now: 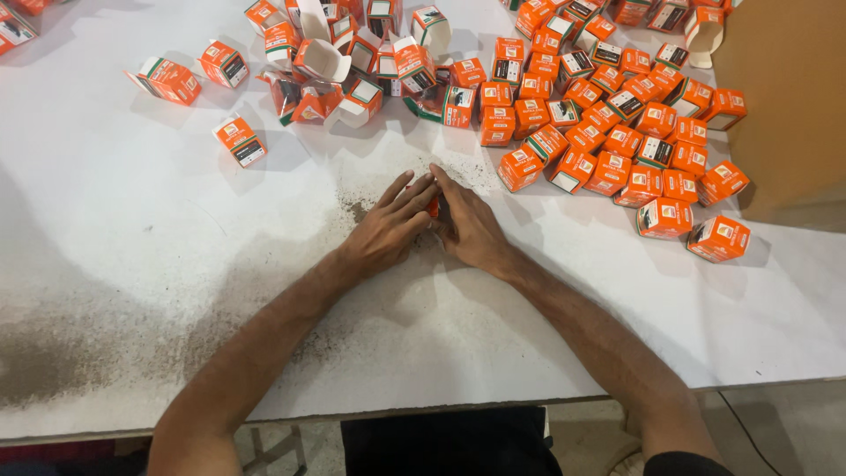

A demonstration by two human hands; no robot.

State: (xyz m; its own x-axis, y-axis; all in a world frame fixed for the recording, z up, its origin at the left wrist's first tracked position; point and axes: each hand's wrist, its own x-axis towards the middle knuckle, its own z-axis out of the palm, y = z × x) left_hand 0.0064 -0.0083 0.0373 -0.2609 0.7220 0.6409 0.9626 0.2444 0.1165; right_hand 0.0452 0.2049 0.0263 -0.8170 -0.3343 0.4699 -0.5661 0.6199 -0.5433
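My left hand (pixel 388 225) and my right hand (pixel 470 225) lie together on the white table (pixel 159 264), fingers pointing away from me. Between them a small orange box (pixel 434 207) shows only as a sliver, pressed between both palms. The fingertips of the two hands touch above it. Most of the box is hidden by the hands.
A large heap of small orange boxes (pixel 608 115) fills the far right. Opened, unfolded boxes (pixel 352 62) lie at the far middle, and single boxes (pixel 239 139) to the left. A brown carton (pixel 784 97) stands at the right edge. Dark dust smears the table's left front.
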